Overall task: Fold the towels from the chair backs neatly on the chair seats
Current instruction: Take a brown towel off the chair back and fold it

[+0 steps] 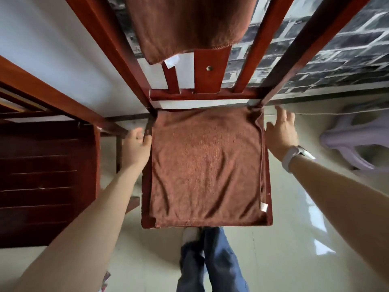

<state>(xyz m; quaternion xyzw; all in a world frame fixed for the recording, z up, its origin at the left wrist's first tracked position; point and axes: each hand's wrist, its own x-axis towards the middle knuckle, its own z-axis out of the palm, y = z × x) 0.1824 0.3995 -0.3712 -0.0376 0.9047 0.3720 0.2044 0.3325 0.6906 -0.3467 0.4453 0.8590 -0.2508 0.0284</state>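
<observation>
Forearms fill the lower corners of the frame, mine, both reaching up toward the chair seat (269, 186). Left hand (135, 147) sits at the seat's left edge, mid-frame left, fingers curled at the border of the folded towel (207, 167); blurred, so I cannot tell whether that grip actually pinches cloth. Right hand (281, 131) is just beside the seat's right edge, fingers spread and fairly straight, grip holding nothing, white watch (294, 155) on the wrist. Folded towel, rust brown, lies flat over nearly the whole seat in the centre of the frame, a small white tag (264, 206) at its lower right corner. Second towel (185, 24), same colour, hangs over the chair back at top centre. My jeans (212, 262) and a white shoe (190, 233) show at bottom centre on the pale floor (284, 249). Another wooden chair (46, 175) at left, lilac plastic stool (355, 142) at right, brick-pattern wall (336, 49) upper right.
</observation>
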